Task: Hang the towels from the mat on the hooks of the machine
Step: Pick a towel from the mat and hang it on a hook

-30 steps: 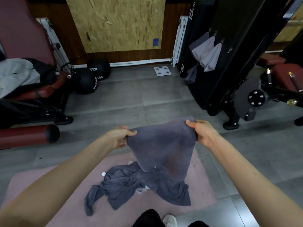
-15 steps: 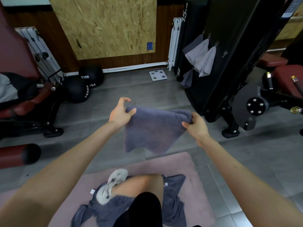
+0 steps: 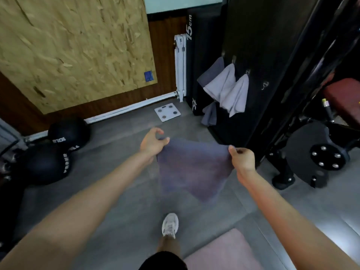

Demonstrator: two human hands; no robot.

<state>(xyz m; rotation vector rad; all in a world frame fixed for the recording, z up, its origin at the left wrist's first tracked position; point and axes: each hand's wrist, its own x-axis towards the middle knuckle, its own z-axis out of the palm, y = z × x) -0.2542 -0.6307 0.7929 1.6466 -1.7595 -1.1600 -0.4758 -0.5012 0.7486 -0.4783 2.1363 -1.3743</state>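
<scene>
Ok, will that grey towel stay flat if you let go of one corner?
Probably not: the towel sags to a point below the left hand and right hand pinching its top corners, so it looks floppy. Likely light too, since pinches alone carry it. It should drape narrow like the hung towels.
</scene>
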